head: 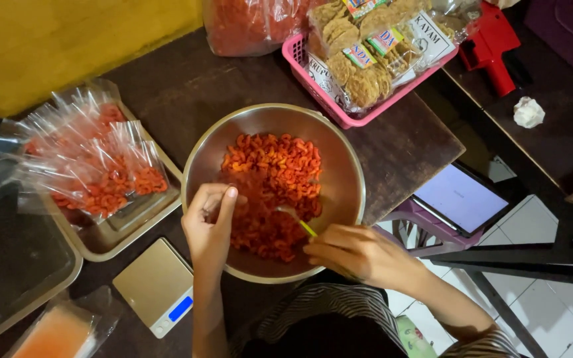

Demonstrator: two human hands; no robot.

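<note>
My right hand point(359, 255) grips a yellow-handled spoon point(298, 220) dipped in the orange-red macaroni crackers point(273, 192); my left hand point(210, 222) pinches a thin clear bag point(243, 189) open over the steel bowl point(343, 172) at the desk's near edge. The crackers look light and brittle, so scoop gently. Filled bags point(94, 166) sit at the far left.

Dim, warm indoor light falls from above. The steel bowl point(273, 192) shows soft glare on its rim, the clear bags point(87, 159) glint, the dark tabletop point(187, 86) swallows detail, and the lit tablet screen point(459, 197) glows pale at right.
</note>
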